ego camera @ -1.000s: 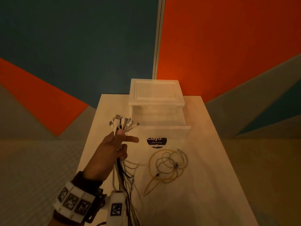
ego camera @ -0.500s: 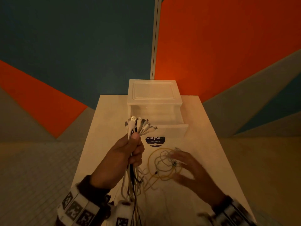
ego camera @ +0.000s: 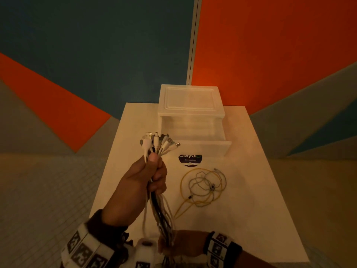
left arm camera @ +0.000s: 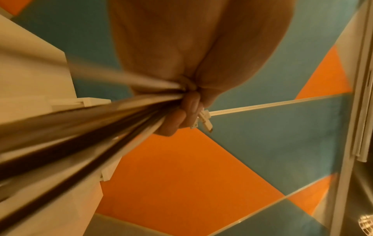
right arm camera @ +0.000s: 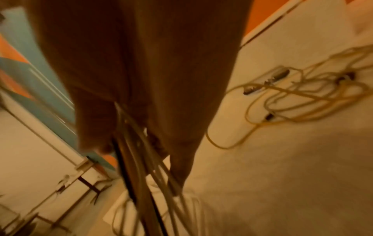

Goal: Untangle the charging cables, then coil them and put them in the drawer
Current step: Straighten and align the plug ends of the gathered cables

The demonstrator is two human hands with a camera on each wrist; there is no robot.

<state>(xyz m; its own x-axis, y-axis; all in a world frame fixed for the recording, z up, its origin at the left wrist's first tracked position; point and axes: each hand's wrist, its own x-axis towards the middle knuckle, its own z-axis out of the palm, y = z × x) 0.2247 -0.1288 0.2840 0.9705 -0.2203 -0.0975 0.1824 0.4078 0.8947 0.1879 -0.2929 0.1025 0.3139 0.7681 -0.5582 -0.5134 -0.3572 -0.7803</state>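
Note:
My left hand [ego camera: 152, 175] grips a thick bundle of white and black charging cables [ego camera: 161, 215] just below their plugs [ego camera: 157, 143], which fan out above my fist. The bundle hangs down to my right hand [ego camera: 174, 245], which curls round its lower part near the table's front edge. In the left wrist view the cables [left arm camera: 80, 127] stream from my closed fingers [left arm camera: 181, 115]. A yellow cable tangled with a grey one [ego camera: 204, 187] lies loose on the white table [ego camera: 251, 190]. Behind it, the white plastic drawer [ego camera: 202, 145] stands pulled open.
The drawer unit [ego camera: 190, 101] sits at the table's far edge against the orange and teal wall. A dark round sticker [ego camera: 190, 160] lies on the table in front of the drawer. The floor drops away on both sides of the narrow table.
My right hand has left the yellow and grey tangle and come back to the lower part of the bundle. The left hand has closed firmly on the cables and risen slightly.

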